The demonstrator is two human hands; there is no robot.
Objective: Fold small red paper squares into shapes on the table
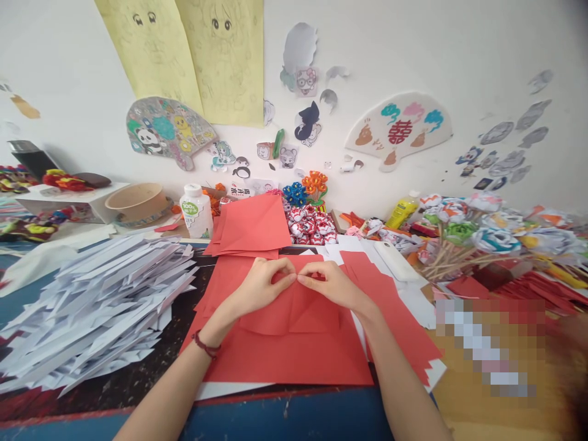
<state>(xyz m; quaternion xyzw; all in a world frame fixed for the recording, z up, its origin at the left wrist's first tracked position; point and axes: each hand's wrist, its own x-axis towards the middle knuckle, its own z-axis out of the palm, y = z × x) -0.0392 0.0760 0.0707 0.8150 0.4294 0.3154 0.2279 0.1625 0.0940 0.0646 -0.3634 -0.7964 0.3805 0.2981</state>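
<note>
Head camera shows me a creased red paper sheet (315,315) over larger red paper sheets (285,361), its far edge apparently pinched by my left hand (267,283) and right hand (331,284), both closed thumb-to-finger. I judge this folding; the next move calls for aligned edges.

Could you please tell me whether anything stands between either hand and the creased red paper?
Nothing visible does: the left hand and right hand appear to pinch the creased red paper directly near its upper middle, and the larger red sheets lie beneath it.
</note>
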